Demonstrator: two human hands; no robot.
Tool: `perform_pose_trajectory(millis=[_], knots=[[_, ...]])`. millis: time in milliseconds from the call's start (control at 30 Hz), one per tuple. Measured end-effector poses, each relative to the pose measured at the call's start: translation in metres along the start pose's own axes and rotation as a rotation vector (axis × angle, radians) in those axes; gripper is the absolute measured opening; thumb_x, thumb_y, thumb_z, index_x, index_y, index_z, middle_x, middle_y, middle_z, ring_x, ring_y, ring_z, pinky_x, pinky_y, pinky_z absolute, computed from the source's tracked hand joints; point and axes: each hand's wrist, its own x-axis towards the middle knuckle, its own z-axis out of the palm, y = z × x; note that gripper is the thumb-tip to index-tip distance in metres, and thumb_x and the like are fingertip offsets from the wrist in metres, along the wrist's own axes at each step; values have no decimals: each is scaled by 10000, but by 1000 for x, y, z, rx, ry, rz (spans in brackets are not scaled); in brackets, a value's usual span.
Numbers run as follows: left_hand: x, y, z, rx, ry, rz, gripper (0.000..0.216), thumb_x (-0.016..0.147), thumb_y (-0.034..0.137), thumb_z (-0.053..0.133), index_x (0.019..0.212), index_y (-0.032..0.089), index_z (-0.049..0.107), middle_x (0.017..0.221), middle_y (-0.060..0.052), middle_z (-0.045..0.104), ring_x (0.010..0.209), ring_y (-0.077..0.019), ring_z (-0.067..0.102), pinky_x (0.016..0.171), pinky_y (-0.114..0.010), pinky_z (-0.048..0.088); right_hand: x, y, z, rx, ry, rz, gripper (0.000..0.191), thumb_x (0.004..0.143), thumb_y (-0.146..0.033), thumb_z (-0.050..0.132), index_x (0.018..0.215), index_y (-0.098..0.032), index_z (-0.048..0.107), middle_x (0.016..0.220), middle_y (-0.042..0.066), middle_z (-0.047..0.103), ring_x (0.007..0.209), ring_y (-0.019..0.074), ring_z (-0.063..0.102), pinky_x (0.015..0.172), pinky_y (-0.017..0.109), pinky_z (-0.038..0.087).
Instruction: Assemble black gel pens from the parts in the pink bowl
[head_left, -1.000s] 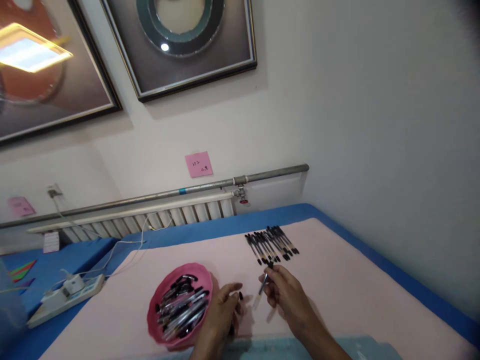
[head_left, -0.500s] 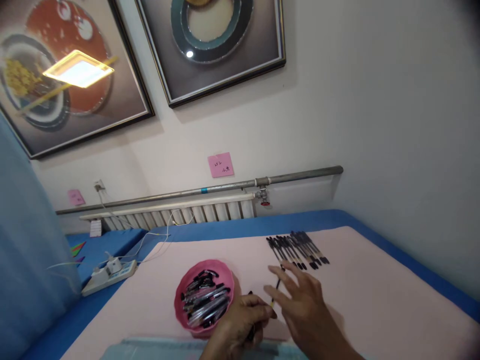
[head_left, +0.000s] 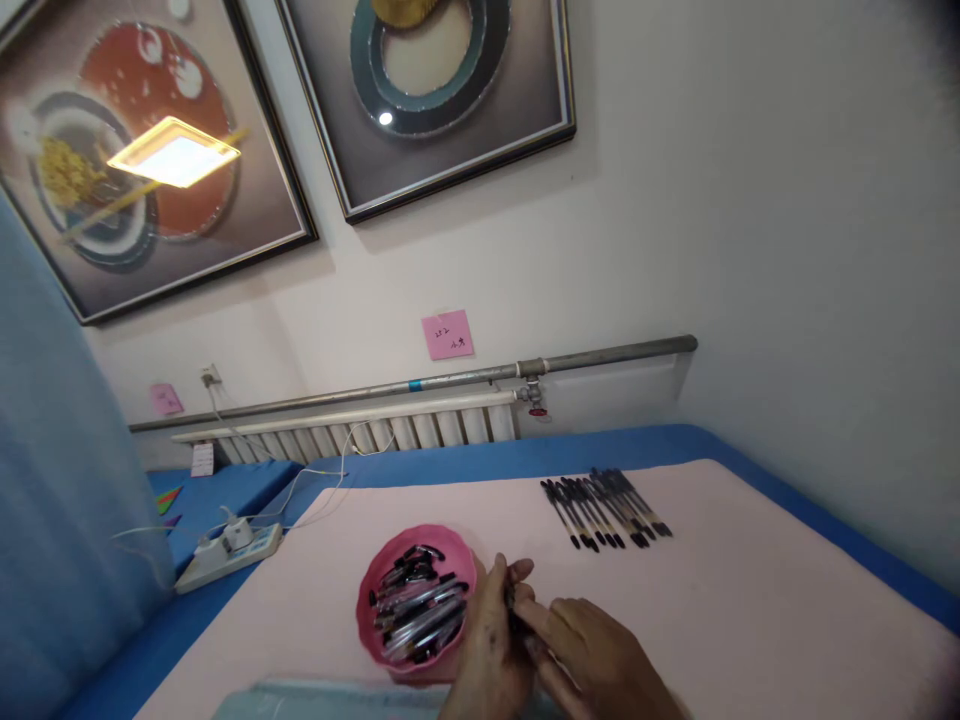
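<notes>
Close together in front of the pink bowl's right side, both my hands meet over small black pen parts [head_left: 513, 606]. My left hand [head_left: 491, 640] is closed around them, thumb up, and covers most of their length. The fingers of my right hand [head_left: 592, 645] are bent together against the same spot; what they pinch is hidden. Clear-barrelled pens and black caps [head_left: 424, 610] lie heaped in the pink scalloped bowl [head_left: 361, 620]. Beyond my hands, a row of black-capped pens [head_left: 604, 508] lies side by side on the pink sheet.
The pink sheet [head_left: 750, 600] covers a blue-edged table [head_left: 660, 440] against the wall. A power strip [head_left: 232, 555] with white plugs and cables sits to the left. Pale blue plastic [head_left: 322, 700] lies at the near edge. A radiator [head_left: 427, 425] and pipe run behind.
My right hand has moved down and left from near the pen row to meet my left hand. The thin stick seen between them is now hidden. The view has shifted slightly.
</notes>
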Motion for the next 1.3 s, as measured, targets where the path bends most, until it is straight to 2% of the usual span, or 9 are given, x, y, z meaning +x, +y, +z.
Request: perform_pose_trajectory(millis=[100, 233, 333, 433, 567, 700, 800, 933, 1300], knots=[[1, -13, -1, 51, -30, -14, 408, 640, 490, 711, 797, 122, 631, 602, -7, 539, 577, -137, 535, 559, -239, 389, 2, 2, 1, 107, 9, 64, 347, 807, -116, 439, 1093, -218, 607, 847, 76, 699, 728, 198, 633, 642, 284, 476], [-3, -6, -4, 311, -135, 72, 394, 626, 480, 709, 806, 137, 643, 736, -41, 617, 667, -158, 553, 599, -259, 382, 9, 10, -8, 483, -5, 499, 109, 803, -265, 525, 796, -238, 631, 724, 8, 666, 665, 174, 604, 598, 238, 459], [-9, 13, -4, 499, -260, 120, 319, 605, 416, 733, 643, 127, 604, 572, 8, 534, 550, -109, 482, 558, -250, 359, 14, 12, -17, 670, -10, 758, 262, 762, -347, 556, 550, -215, 477, 526, -41, 488, 528, 135, 469, 509, 224, 379], [-15, 27, -6, 579, -370, -25, 342, 530, 287, 795, 772, 116, 624, 576, 1, 580, 498, -113, 510, 530, -262, 379, 16, 13, -18, 783, -46, 832, 305, 729, -357, 564, 511, -211, 407, 489, -58, 379, 492, 116, 377, 492, 228, 330], [-16, 33, -9, 560, -413, -81, 448, 487, 153, 812, 893, 95, 631, 625, -25, 631, 508, -138, 570, 526, -273, 427, 13, 14, -13, 849, -84, 843, 260, 740, -390, 559, 564, -210, 498, 501, -46, 426, 484, 122, 394, 488, 235, 339], [-13, 40, -12, 338, -336, -21, 377, 597, 133, 756, 945, 90, 621, 694, -54, 665, 592, -137, 616, 593, -269, 476, 5, 19, -8, 756, 7, 862, 251, 761, -405, 529, 886, -238, 668, 622, 14, 608, 525, 172, 524, 507, 265, 420], [-10, 47, -17, 219, -264, 12, 356, 629, 89, 726, 964, 106, 606, 734, -67, 687, 657, -148, 648, 635, -266, 498, 1, 19, -6, 645, 55, 733, 328, 749, -379, 548, 1016, -248, 688, 785, 75, 691, 717, 234, 631, 634, 306, 498], [-6, 49, -21, 121, -208, 60, 327, 654, 57, 703, 957, 121, 597, 751, -66, 695, 710, -157, 667, 684, -276, 520, -3, 13, -2, 566, -80, 544, 396, 831, -344, 466, 1176, -238, 626, 1024, 110, 699, 947, 249, 644, 828, 336, 507], [-12, 41, -17, 125, -183, 135, 332, 638, 65, 739, 930, 131, 596, 821, -86, 706, 757, -181, 681, 696, -283, 541, 3, 5, -10, 390, -182, 436, 336, 899, -257, 368, 1121, -211, 617, 1001, 97, 673, 927, 201, 631, 821, 309, 505]])
